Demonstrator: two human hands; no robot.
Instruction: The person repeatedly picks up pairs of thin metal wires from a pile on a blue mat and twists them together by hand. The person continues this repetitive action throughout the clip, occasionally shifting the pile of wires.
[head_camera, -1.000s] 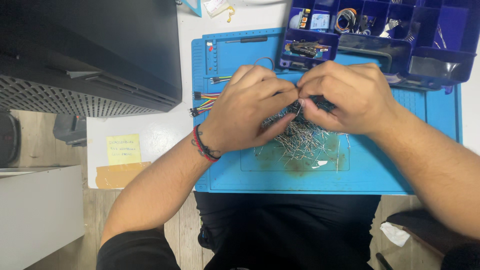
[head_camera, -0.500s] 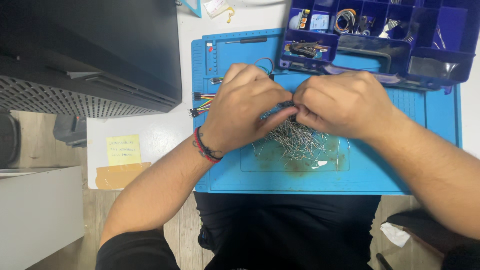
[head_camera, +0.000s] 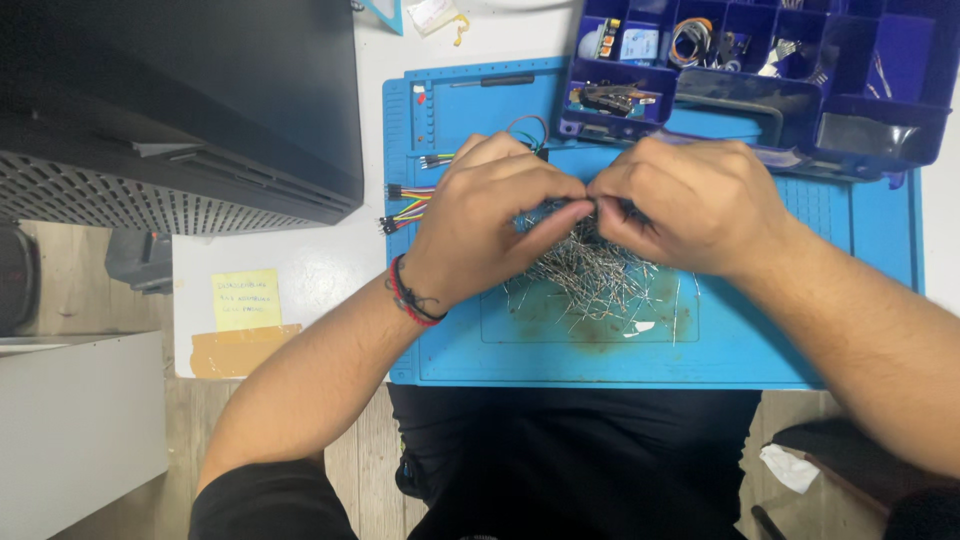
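Note:
My left hand (head_camera: 490, 225) and my right hand (head_camera: 695, 205) meet fingertip to fingertip over a blue work mat (head_camera: 800, 340). Both pinch a small bundle of thin wire leads (head_camera: 570, 205) between them. Under the hands lies a loose pile of thin metal component leads (head_camera: 595, 280) on the mat. A bunch of coloured jumper wires (head_camera: 405, 205) pokes out from beneath my left hand at the mat's left edge. A red and black bracelet sits on my left wrist.
A dark blue compartment box (head_camera: 880, 120) with small parts stands at the back right, overlapping the mat. A large black device (head_camera: 180, 100) fills the left. A yellow sticky note (head_camera: 245, 298) and tan tape lie at the table's front left edge.
Both hands have shifted slightly left and closer together, their fingertips now pressed together over the pile. The pile and box have not moved.

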